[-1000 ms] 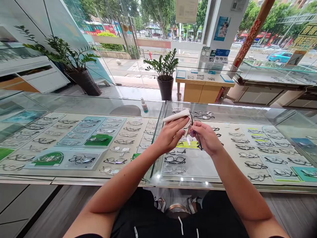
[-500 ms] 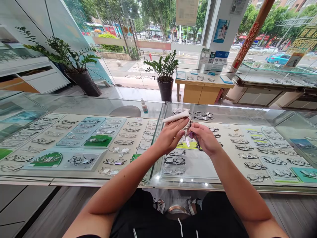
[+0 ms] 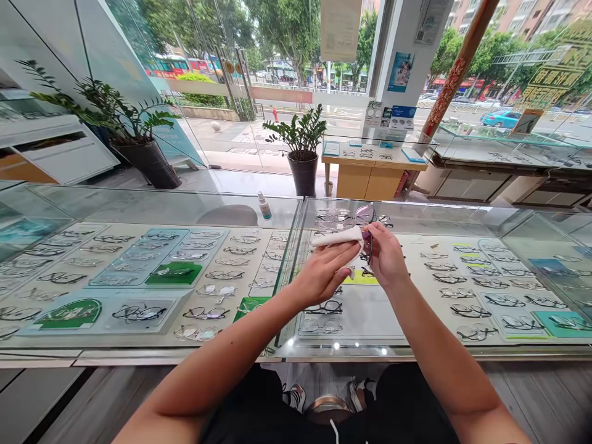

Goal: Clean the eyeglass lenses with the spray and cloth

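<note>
The left hand (image 3: 322, 272) reaches over the glass-topped surface (image 3: 139, 206), its fingers extended along a folded white cloth (image 3: 338, 237) and grasping it, with the thumb lower and a loose corner of the cloth showing near its tip; the right hand (image 3: 388, 256), just beside it, has its fingers closed on a pair of dark-framed glasses (image 3: 365, 214), pinching the frame close to the cloth's right end; one lens with a purplish sheen stands up above the fingertips, while the rest of the pair is partly hidden by the cloth and the hands, so whether the cloth touches the other lens cannot be told; the glasses are held above the right-hand section of the display case, where rows of other eyeglasses (image 3: 472, 310) lie under the glass; a small spray bottle (image 3: 264, 206) stands upright on the surface, beyond the left hand and to its left.
</note>
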Available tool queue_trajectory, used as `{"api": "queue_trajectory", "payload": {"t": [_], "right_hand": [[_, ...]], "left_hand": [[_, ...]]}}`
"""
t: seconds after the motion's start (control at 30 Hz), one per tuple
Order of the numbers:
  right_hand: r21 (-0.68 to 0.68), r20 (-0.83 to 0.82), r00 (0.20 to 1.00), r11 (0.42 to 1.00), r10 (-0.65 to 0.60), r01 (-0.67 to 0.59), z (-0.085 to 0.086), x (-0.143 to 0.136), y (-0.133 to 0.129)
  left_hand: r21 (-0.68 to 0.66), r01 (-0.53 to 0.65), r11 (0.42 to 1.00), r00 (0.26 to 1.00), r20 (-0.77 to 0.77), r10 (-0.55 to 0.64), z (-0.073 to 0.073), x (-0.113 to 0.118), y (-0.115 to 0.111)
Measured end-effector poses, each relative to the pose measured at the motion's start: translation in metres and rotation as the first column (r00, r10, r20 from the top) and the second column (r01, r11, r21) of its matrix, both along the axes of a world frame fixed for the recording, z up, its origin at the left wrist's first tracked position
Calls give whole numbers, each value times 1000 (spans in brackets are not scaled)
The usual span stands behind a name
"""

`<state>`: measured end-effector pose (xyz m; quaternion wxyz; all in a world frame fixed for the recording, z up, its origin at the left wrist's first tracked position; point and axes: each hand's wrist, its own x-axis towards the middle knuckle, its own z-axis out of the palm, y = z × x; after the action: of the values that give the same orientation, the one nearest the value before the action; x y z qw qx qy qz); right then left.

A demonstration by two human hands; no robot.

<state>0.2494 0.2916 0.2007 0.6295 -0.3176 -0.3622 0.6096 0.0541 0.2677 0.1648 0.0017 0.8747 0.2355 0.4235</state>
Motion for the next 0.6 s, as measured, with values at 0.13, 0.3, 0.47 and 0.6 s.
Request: {"api": "queue_trajectory", "payload": {"t": [0.13,0.3,0.47,0.6], "right_hand": [[11,12,1000,1000,-19,18,0,-3,-3],[-19,34,999,1000,20,-19,-1,-9,-6],[-6,67,998,1000,20,-19,3,-7,-10],[36,60,998,999,15,-17,8,-1,-10]], "left_hand": [[38,4,999,997,-77,-1,-2,8,-5],[59,11,998,999,-51,-8,-1,9,-3],[-11,-24,1000,999,48,25,2,4,-2],[-240,3,971,888,447,108,5,-5,8]]}}
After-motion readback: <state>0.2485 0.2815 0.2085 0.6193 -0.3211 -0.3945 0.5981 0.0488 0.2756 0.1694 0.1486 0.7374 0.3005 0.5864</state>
